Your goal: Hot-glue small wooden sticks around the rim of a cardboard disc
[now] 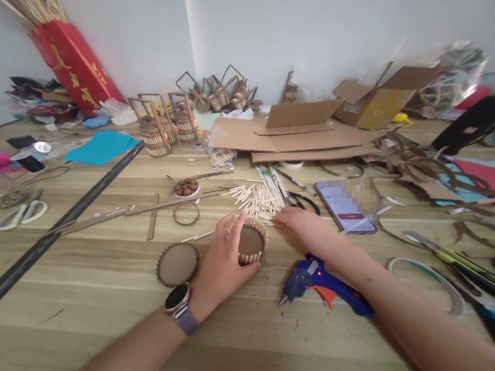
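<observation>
My left hand (220,265), with a watch on its wrist, curves around a small round cardboard basket (251,241). Short pale sticks stand upright around the basket's rim. At the right edge of a loose pile of short wooden sticks (260,200), the fingers of my right hand (302,227) are drawn together; whatever is between the fingertips is hidden. A blue hot glue gun (310,279) lies below my right hand, nozzle to the left. Left of my left hand lies a brown cardboard disc with a ridged edge (177,263).
Behind the hands are a bowl of brown beads (186,186), a brown ring (186,214) and finished small baskets (154,137). Flat cardboard (242,136) lies at the back. A phone (347,207), pliers (485,302) and curled brown strips (426,166) are on the right.
</observation>
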